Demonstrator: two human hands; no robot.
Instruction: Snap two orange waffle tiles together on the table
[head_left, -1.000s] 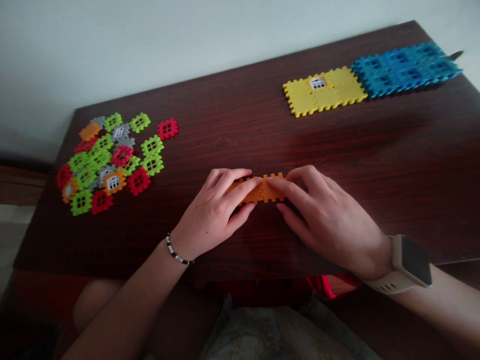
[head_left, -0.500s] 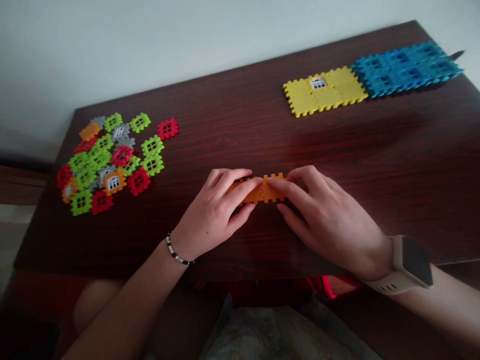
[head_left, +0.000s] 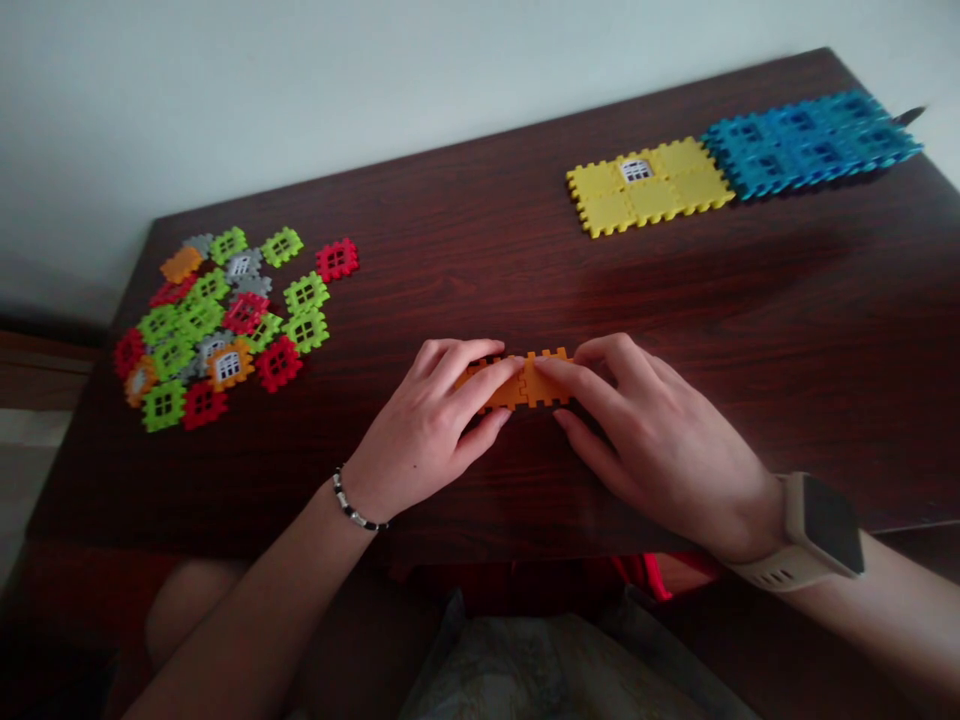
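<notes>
Two orange interlocking tiles (head_left: 547, 383) lie side by side on the dark wooden table, their toothed edges meeting between my hands. My left hand (head_left: 442, 405) grips the left tile, its index finger across the top and its thumb at the near edge. On the other tile, my right hand (head_left: 637, 425) holds the right side, with the index finger pressing on top and the thumb by the near edge. Fingers cover the outer parts of both tiles.
A loose pile of green, red, grey and orange tiles (head_left: 199, 320) lies at the left. Toward the back right, a joined yellow panel (head_left: 649, 190) touches a blue panel (head_left: 814, 145). The table's front edge (head_left: 480, 558) runs close to my body.
Both hands keep their hold on the orange tiles with almost no movement. The view has shifted very slightly.
</notes>
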